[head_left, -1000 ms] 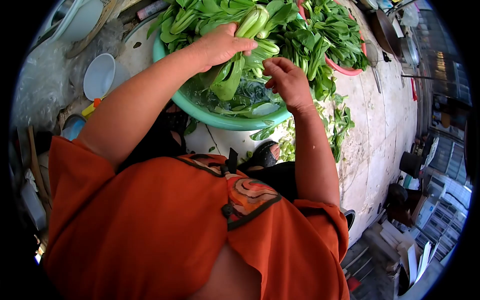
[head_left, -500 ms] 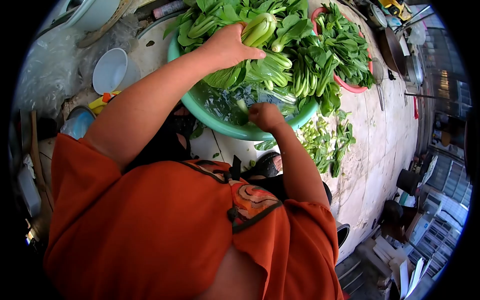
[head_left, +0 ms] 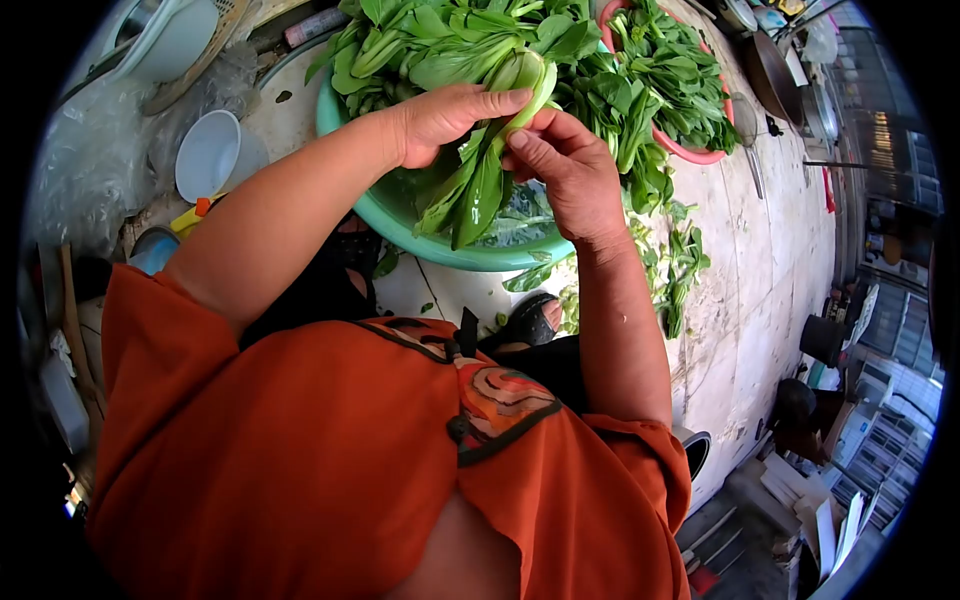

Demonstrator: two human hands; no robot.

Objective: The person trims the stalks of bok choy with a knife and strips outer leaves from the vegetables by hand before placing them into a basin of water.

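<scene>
A head of bok choy (head_left: 485, 190) hangs leaf end down over the green basin (head_left: 430, 248). My left hand (head_left: 440, 118) is closed on it near its pale base, thumb lying across the stalks. From the other side, my right hand (head_left: 572, 172) pinches an outer stalk of the same head between thumb and fingers. Behind both hands, more bok choy (head_left: 400, 60) is heaped up in the basin. Water shows in the basin's near part, below the held leaves.
Beyond the basin on the right stands a pink basin (head_left: 690, 153) of leafy greens (head_left: 680, 80). Loose trimmings (head_left: 685, 265) lie on the tiled floor (head_left: 745, 290). A white tub (head_left: 212, 155) and clear plastic sheeting (head_left: 95, 165) are at the left. My foot (head_left: 535, 318) is close to the basin.
My right hand has risen from the water to the bok choy in my left hand. That head has tipped over, with its leaves now hanging toward me.
</scene>
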